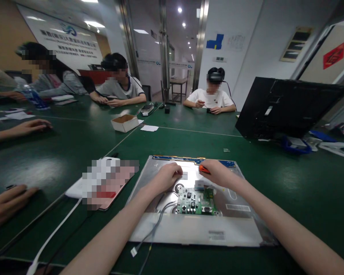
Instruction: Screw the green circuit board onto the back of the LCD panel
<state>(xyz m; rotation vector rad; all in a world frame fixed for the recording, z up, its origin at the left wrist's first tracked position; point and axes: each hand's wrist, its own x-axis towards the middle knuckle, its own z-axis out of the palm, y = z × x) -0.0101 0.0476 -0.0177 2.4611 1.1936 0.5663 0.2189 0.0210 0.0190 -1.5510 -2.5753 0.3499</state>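
A metal-backed display panel lies flat on the table in front of me. A green circuit board sits on its back, and a narrow blue board runs along its far edge. My right hand is closed around a small orange tool over the far part of the panel; the tool's tip is hidden. To the left, my left hand rests at the panel with its fingers curled together; whatever is in them cannot be made out. Grey cables run off the near side, ending in a white connector.
A pink phone and a white device with a cable lie left of the panel. Beyond are an open box and paper. A black monitor housing stands right. Another person's hands rest at left; several people sit around.
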